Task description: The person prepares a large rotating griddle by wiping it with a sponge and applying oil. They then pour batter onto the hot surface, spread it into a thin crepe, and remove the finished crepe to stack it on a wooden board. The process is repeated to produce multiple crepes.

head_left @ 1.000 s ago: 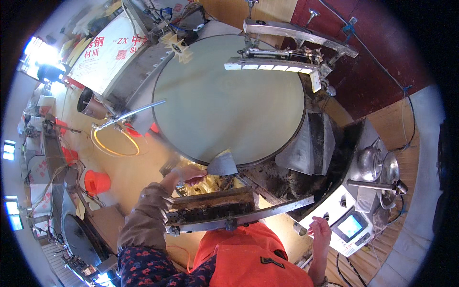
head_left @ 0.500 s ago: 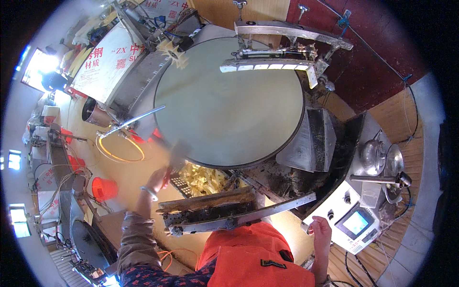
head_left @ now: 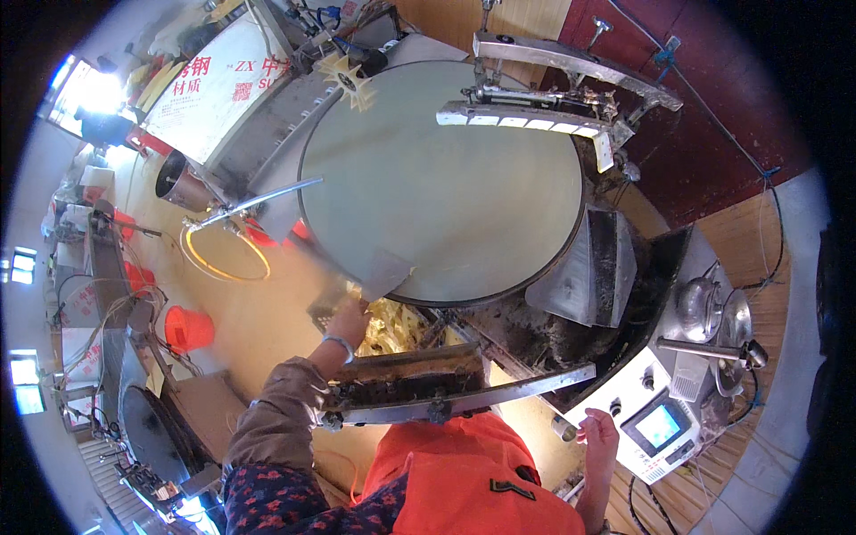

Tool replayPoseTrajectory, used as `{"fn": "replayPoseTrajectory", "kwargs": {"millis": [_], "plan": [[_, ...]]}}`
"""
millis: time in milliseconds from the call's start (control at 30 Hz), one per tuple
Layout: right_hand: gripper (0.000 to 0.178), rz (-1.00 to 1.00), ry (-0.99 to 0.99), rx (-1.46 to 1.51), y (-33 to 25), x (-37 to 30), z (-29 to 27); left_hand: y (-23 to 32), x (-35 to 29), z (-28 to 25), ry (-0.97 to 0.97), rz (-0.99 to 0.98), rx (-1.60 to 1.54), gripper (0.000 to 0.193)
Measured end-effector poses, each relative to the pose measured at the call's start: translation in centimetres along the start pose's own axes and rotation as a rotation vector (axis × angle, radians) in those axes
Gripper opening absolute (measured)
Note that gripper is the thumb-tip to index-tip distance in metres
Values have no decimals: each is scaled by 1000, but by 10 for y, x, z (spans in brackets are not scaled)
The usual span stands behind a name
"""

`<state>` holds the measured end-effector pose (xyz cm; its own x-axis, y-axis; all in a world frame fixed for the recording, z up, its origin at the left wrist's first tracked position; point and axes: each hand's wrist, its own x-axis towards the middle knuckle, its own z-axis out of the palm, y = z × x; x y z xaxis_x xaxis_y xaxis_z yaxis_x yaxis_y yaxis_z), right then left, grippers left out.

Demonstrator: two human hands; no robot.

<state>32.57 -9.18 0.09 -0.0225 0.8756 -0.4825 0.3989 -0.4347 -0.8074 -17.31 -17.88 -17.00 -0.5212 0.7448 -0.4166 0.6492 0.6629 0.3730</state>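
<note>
My left hand (head_left: 348, 323) is closed around the handle of a flat-bladed scraper (head_left: 387, 273). The blade reaches to the near left rim of a large round griddle plate (head_left: 441, 187), over which a thin pale layer seems to lie. Just below that rim, crumpled yellow scraps (head_left: 392, 328) fill a dark perforated basket, partly hidden by my hand. My right hand (head_left: 599, 434) hovers beside a white control box (head_left: 637, 410), its fingers loosely bent and apart with nothing visible in them. A short metal cylinder (head_left: 563, 428) sits close to those fingertips.
A metal bar with a trough (head_left: 410, 364) crosses in front of my apron. Over the plate's far right hangs a bracket with a white-edged blade (head_left: 517, 118). A metal rod (head_left: 259, 203) juts in from the left. Right stands a kettle (head_left: 698, 308); a red bucket (head_left: 189, 328) stands left.
My left hand has swung right and slightly up with the scraper, bringing the blade to the plate's rim above the basket. My right hand has barely moved. The view has shifted slightly.
</note>
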Motion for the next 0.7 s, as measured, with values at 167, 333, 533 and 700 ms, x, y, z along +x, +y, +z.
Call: {"fn": "replayPoseTrajectory", "kwargs": {"millis": [167,333,533,700], "plan": [[17,-46,-31,-37,-5,0,5,-28,6,11,-26,63,239,33],[18,-62,-51,-30,-8,-2,10,-37,2,5,-13,62,167,26],[17,-45,-75,-18,-10,-5,6,-88,10,14,82,67,46,25],[17,-67,-76,48,-2,-9,-1,-104,3,-13,90,6,250,25]]}}
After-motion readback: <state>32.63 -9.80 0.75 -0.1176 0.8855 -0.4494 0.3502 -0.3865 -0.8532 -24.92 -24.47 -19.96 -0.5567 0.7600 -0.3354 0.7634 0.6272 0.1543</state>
